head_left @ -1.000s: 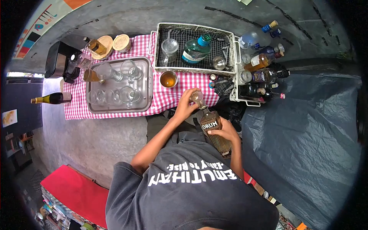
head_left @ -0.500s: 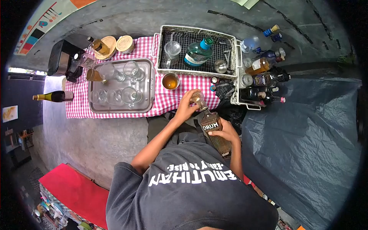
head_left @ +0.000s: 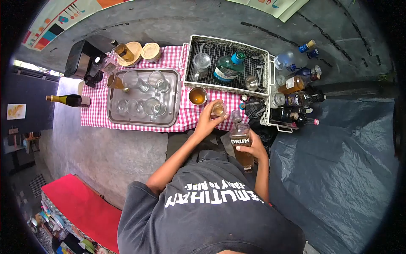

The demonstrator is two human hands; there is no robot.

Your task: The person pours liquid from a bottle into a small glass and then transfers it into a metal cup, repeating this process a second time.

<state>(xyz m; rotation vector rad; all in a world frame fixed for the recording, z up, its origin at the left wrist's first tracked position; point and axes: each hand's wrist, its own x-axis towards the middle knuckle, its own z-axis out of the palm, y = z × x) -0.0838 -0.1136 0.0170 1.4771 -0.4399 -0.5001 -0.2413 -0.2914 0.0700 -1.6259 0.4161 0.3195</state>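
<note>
A small glass (head_left: 218, 110) with amber liquid in it is held by my left hand (head_left: 207, 120) at the front edge of the checked cloth. My right hand (head_left: 256, 146) is wrapped round the DRUM bottle (head_left: 241, 148), which stands nearly upright against my body, its open neck just right of the glass and apart from it. Beyond my left hand sits a metal cup (head_left: 198, 96) of amber liquid. To its left, a metal tray (head_left: 174, 114) bears several clear glass mugs.
A white wire basket (head_left: 228, 88) holds a green-capped bottle (head_left: 229, 67), a glass mug and a small round glass. Several bottles fill a second wire rack (head_left: 270, 114) on the right. A dark machine (head_left: 80, 59) and a wine bottle (head_left: 69, 100) are at the left.
The bottle has gone from tilted with its mouth at the glass to nearly upright and apart from it. The glass is now level. The whole view has shifted slightly.
</note>
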